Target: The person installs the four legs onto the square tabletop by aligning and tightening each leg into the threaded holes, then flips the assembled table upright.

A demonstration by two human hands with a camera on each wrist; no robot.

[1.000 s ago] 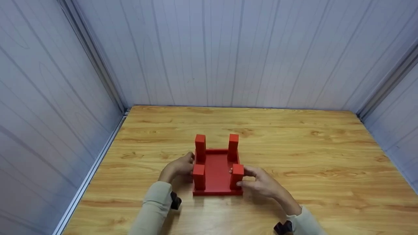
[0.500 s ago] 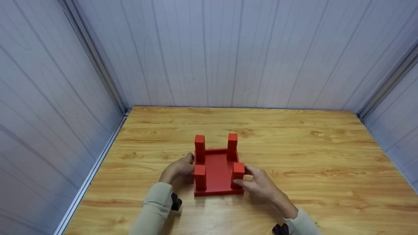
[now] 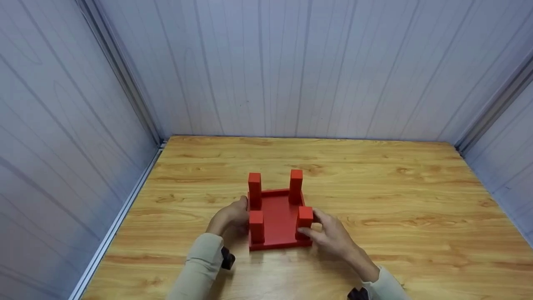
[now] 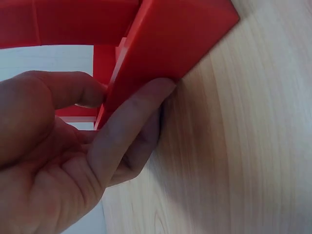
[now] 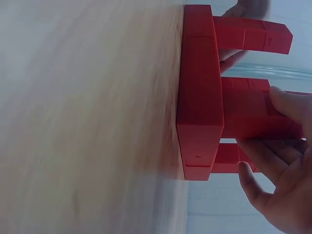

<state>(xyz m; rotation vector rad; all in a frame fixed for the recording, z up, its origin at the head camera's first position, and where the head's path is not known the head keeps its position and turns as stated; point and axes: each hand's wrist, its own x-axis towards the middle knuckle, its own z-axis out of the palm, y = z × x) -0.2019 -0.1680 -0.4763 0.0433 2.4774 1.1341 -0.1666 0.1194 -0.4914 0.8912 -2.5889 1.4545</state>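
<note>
A small red table (image 3: 278, 216) lies upside down on the wooden tabletop, its legs pointing up at the corners. My left hand (image 3: 233, 216) grips its left side. In the left wrist view, that hand (image 4: 53, 151) has its thumb at the inner side of the red rim (image 4: 156, 48) and its fingers against the outer face. The near right leg (image 3: 305, 216) is held between thumb and fingers of my right hand (image 3: 333, 237). Up close in the right wrist view, the right thumb lies on one face of this leg (image 5: 243, 109), with several fingers behind it.
The wooden tabletop (image 3: 399, 200) stretches out on both sides of the red table. Pale panel walls (image 3: 283, 66) stand at the back and at both sides. A dark wrist device (image 3: 227, 258) sits at the left cuff.
The red table has shifted slightly to the right and turned a little. My right thumb has moved from beside the near right leg onto its front face. The left hand moved slightly right too.
</note>
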